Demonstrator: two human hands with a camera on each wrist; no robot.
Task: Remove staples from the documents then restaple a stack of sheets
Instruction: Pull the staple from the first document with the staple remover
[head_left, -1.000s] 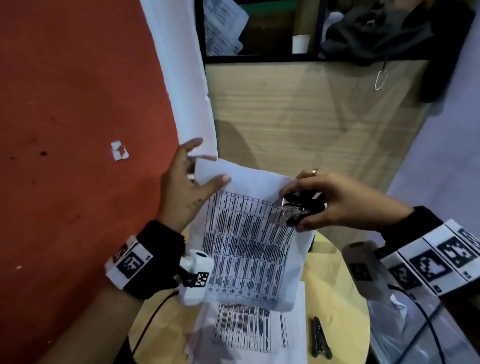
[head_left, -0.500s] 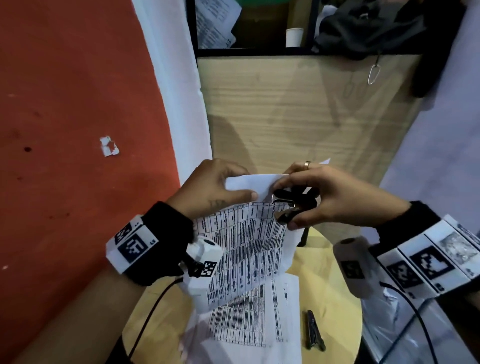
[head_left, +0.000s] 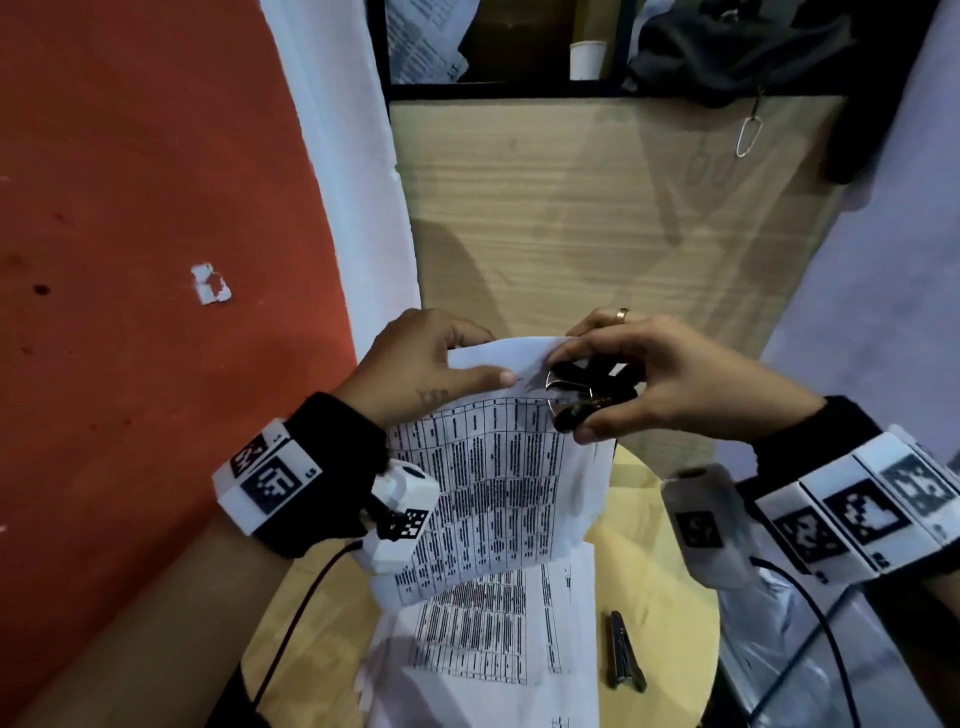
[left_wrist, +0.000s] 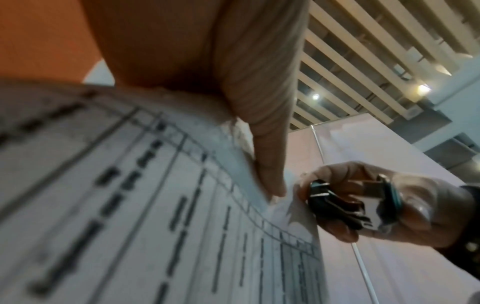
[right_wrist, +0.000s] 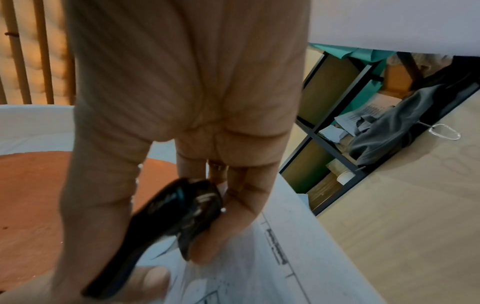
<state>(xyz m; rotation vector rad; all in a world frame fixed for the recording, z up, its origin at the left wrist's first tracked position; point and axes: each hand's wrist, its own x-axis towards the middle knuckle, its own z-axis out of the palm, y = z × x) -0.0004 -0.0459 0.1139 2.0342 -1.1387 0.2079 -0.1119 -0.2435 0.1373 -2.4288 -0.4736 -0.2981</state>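
Above the round yellow table (head_left: 670, 613), the left hand (head_left: 415, 364) pinched the top edge of a printed paper (head_left: 493, 478), held up off the table. At its top corner, the right hand (head_left: 675, 384) squeezed a black staple remover (head_left: 582, 395). More papers (head_left: 493, 634) and a small metal tool (head_left: 623, 652) lay on the table, near a red wall (head_left: 130, 208).

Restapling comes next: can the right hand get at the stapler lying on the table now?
Probably not yet: the right hand grips the staple remover. The stapler lies uncovered on the table below.
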